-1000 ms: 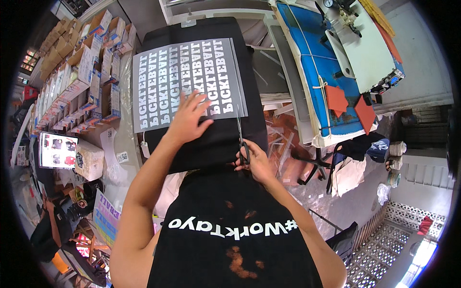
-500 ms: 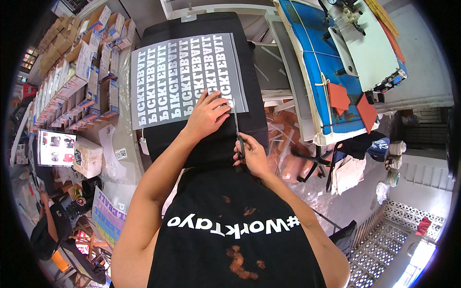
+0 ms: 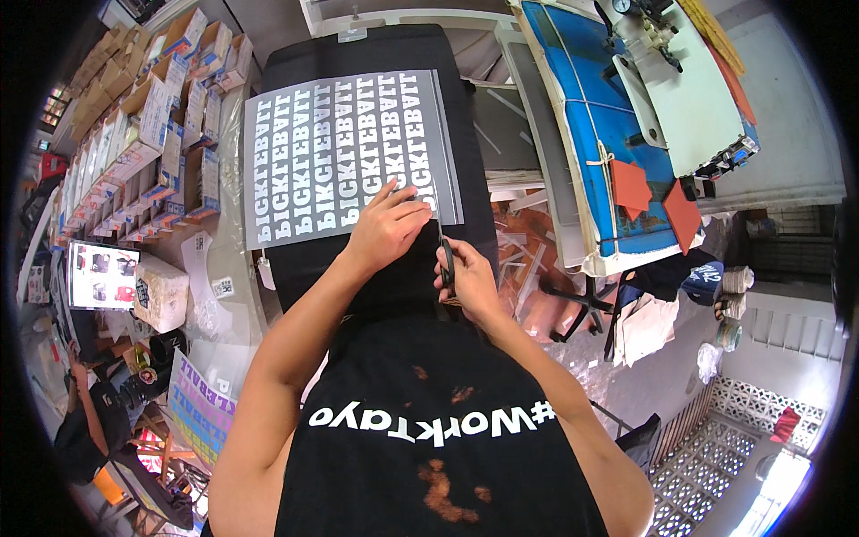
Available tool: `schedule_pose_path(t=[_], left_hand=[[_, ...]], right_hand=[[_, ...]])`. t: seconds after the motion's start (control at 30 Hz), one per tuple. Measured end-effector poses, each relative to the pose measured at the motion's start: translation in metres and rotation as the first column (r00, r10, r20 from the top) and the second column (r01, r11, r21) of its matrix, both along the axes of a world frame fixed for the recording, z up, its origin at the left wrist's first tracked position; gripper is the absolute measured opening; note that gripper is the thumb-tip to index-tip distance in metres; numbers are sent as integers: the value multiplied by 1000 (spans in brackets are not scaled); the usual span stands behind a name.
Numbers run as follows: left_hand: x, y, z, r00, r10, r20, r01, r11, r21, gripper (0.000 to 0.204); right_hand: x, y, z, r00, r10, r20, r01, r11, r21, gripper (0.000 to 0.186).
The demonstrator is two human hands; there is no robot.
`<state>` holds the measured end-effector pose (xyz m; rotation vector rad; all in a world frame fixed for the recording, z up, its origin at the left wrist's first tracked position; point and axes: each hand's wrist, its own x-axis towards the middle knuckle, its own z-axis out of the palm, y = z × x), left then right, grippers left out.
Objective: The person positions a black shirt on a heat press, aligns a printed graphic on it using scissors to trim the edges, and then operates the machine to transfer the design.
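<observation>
A grey transfer sheet [image 3: 322,152] with rows of white letters lies on a black garment [image 3: 470,125] spread over a narrow board. My left hand [image 3: 386,228] presses flat on the sheet's near right corner. Just right of it, my right hand [image 3: 472,285] is closed on a pair of scissors [image 3: 445,252]. The blades point away from me and meet the sheet's near edge by its right corner. My black shirt with white lettering fills the lower middle of the view.
Shelves of cardboard boxes [image 3: 134,134] run along the left. A blue-topped table [image 3: 586,116] with a white machine [image 3: 680,98] and red fabric pieces [image 3: 631,183] stands to the right. Another person [image 3: 89,421] sits at the lower left near a screen [image 3: 103,273].
My left hand slid right, from the sheet's near middle to its near right corner. The scissors in my right hand moved forward to the sheet's edge.
</observation>
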<state>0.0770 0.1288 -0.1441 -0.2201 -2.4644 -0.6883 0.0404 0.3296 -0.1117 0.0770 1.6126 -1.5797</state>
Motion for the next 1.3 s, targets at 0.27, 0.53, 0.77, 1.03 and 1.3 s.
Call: schedule_pose_path(t=[0.27,0.53,0.77,1.03,1.3], left_hand=[[3,3,12,998,-16,-55,20,998,62,16],[11,7,27,995,-5,-98,15,995,103,20],[16,10,38,990,-4,-142,19,995,102,18],[23,10,52,991,-7,-136,26,990,138,16],[30,8,56,989,-4,-150,28,987,159,16]], right_hand=[[0,0,-2,999,21,-43,-19,999,38,40],[-20,-20,-5,999,-17,-48,18,1000,18,40],[-38,-39,-1,987,2,-163,7,999,51,35],[-54,-54,-14,976,-15,-218,32,996,77,34],[-66,-73,-7,971,-54,-234,71,995,65,33]])
